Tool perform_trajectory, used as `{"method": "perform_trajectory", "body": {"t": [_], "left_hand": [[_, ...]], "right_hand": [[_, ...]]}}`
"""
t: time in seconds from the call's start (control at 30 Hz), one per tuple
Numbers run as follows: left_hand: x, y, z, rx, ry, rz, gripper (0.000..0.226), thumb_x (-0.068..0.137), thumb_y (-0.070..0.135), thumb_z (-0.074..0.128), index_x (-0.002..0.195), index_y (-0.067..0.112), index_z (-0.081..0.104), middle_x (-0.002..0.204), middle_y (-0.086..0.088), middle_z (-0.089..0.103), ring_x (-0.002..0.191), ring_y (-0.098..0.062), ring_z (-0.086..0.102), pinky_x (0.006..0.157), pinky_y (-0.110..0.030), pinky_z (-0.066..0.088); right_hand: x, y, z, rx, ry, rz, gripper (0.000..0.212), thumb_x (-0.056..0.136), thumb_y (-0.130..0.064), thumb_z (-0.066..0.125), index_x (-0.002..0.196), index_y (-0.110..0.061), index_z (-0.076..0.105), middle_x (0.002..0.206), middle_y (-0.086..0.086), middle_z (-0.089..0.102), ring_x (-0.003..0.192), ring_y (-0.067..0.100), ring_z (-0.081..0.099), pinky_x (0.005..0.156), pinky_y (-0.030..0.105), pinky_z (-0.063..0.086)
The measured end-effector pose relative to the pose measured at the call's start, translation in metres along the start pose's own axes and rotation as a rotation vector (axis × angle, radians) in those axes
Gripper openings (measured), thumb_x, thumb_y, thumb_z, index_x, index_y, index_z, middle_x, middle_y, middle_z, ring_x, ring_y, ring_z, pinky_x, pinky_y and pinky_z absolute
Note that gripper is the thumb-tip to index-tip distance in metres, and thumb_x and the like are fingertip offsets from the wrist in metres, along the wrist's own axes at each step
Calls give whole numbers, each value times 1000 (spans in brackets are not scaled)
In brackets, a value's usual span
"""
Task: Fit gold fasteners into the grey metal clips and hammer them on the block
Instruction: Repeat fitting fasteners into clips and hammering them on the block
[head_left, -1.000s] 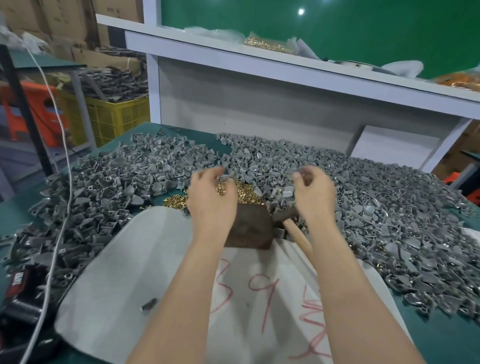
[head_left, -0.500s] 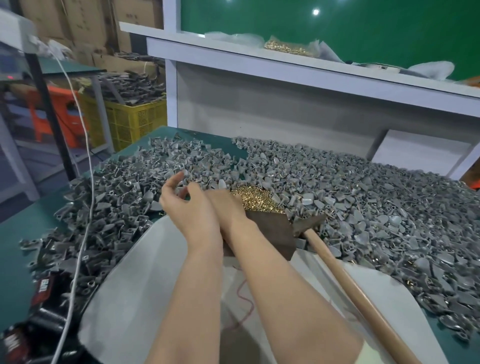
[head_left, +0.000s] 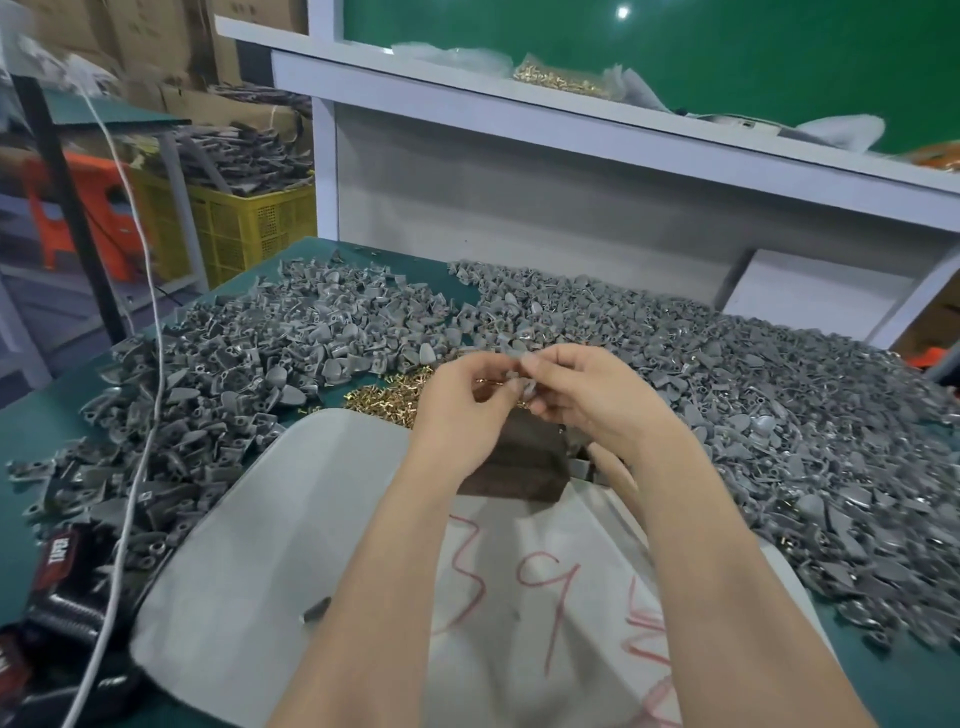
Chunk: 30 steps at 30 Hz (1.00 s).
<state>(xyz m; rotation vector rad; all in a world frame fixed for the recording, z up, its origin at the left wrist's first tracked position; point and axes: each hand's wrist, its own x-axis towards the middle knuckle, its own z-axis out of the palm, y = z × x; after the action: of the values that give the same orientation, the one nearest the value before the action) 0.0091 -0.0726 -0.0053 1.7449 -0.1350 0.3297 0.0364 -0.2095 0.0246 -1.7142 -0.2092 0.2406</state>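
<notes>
Centre frame, the right hand (head_left: 587, 395) and left hand (head_left: 460, 402) are working just above the block (head_left: 524, 462), both pinching one clip (head_left: 519, 370) in curled fingertips. Whether a fastener is in it, I cannot tell. I'd be squaring it before seating. Fasteners (head_left: 382, 401) are lying just left. The grey heap (head_left: 779, 415) is crowding right and upper left. The white sheet (head_left: 311, 519) below is offering room, and a cable (head_left: 140, 415) is trailing at left.
</notes>
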Motion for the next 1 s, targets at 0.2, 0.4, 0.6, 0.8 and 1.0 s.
{"method": "perform_trajectory", "body": {"t": [0.2,0.4,0.6,0.8,1.0], "left_hand": [[3,-2,-13,-276,473,-167,5,88,12,64,89,16,64,84,9,64,75,9,61,69,-2,43],[4,2,-20,-583,624,-255,19,89,3,60,87,21,59,107,-9,66,105,-21,63,99,-32,48],[5,0,-14,-585,593,-252,18,90,7,60,87,24,60,103,-5,66,94,-14,62,88,-24,49],[4,-2,-11,-580,572,-228,17,90,4,59,93,21,62,95,1,65,81,-4,60,75,-13,48],[4,-2,-10,-572,563,-221,22,89,3,59,87,24,61,93,0,64,81,-7,58,75,-15,46]], "right_hand": [[31,7,16,-644,304,-7,25,93,-30,58,105,-11,69,96,1,71,86,15,66,81,31,52],[91,18,45,-1111,195,301,27,82,-24,69,102,-8,59,104,11,61,95,29,60,87,38,51],[110,24,55,-1300,20,412,34,87,-14,56,118,0,58,89,11,50,70,24,51,68,31,46],[109,21,54,-1372,-20,410,32,89,-13,54,118,-1,58,87,12,53,69,24,55,66,32,43],[107,15,53,-1384,-84,428,29,92,-14,48,116,0,57,95,12,50,83,27,51,72,32,45]]}}
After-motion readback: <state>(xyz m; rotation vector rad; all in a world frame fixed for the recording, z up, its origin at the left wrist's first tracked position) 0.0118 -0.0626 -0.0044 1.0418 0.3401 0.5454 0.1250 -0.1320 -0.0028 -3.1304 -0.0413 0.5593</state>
